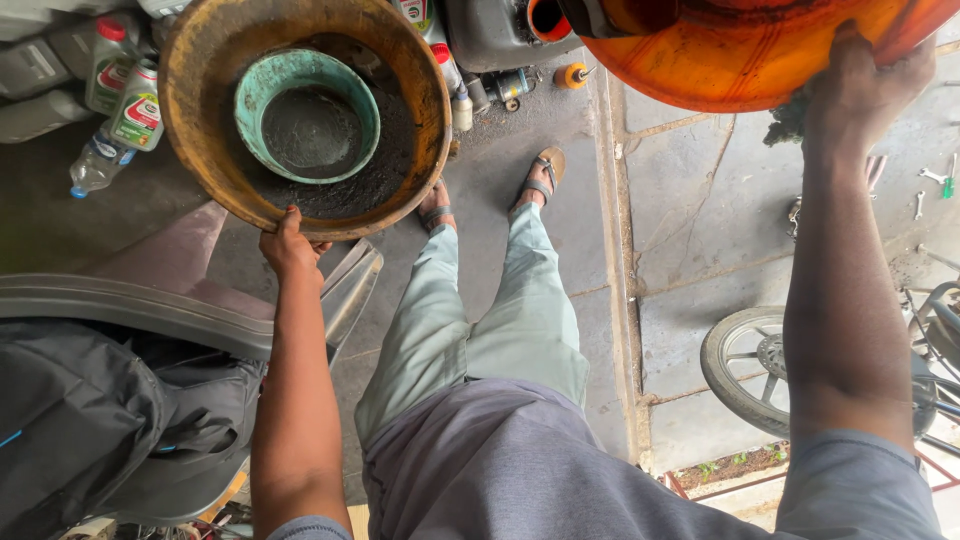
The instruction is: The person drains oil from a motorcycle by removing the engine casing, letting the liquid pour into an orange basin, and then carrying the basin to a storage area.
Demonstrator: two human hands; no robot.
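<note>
From the head camera we see, at upper left of the frame, our left hand (290, 245) gripping the near rim of a round, rusty-yellow metal basin (205, 120) crusted with dark sludge. One smaller teal bowl (262, 90), chipped and grimy, sits inside it. At upper right our right hand (860, 85) is closed on the edge of one glossy orange plastic basin (740, 60). We count three plastic bottles (125, 110) at far left, and one spoked wheel (745, 365) at lower right on cracked concrete.
</note>
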